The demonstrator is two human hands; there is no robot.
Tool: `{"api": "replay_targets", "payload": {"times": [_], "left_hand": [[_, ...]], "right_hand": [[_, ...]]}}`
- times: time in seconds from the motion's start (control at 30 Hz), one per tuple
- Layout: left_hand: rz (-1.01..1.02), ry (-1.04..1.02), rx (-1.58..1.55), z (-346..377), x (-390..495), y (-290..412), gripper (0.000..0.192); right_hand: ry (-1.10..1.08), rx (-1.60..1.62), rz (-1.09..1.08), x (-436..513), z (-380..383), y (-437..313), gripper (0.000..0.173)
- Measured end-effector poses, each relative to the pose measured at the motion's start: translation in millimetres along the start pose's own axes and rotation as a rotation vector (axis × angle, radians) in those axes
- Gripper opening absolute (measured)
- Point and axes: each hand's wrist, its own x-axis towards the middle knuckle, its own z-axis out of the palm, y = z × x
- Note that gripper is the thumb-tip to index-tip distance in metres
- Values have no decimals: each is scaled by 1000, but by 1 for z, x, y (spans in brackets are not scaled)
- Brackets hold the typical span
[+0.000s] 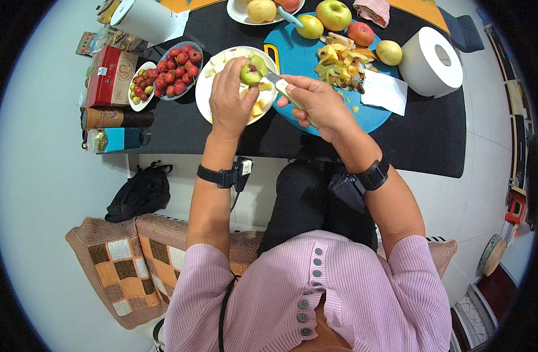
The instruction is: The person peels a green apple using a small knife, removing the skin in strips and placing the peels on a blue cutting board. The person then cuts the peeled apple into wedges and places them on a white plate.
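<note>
My left hand [231, 97] holds a peeled green fruit [253, 69], partly cut with a dark reddish middle, above a white plate [203, 99]. Pale and yellow fruit pieces [256, 108] lie on that plate. In my right hand [319, 103] is a small knife [291, 93] with a pale green handle, its blade close against the fruit's right side. A round blue cutting board [295, 59] with a yellow handle lies at the right, partly under my right hand. A heap of fruit peels [341, 64] rests on it.
Whole fruits, among them a green apple [333, 15], and a light-blue-handled tool [290, 16] are at the back. Right stand a paper roll [431, 61] and a napkin [384, 91]. Left are a bowl of red fruits [177, 72], a small dish [141, 86], a red box [105, 77] and jars [115, 140].
</note>
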Motion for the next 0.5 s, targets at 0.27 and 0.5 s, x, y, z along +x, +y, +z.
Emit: {"api": "replay_targets", "payload": {"times": [0.27,0.5], "left_hand": [[-457,91,-572,23,-5,11,53],[-568,55,-830,21,-4,14,52]], "right_hand": [[78,-152,-296,10,8,23,41],[200,-621,-683,12,5,32,37]]}}
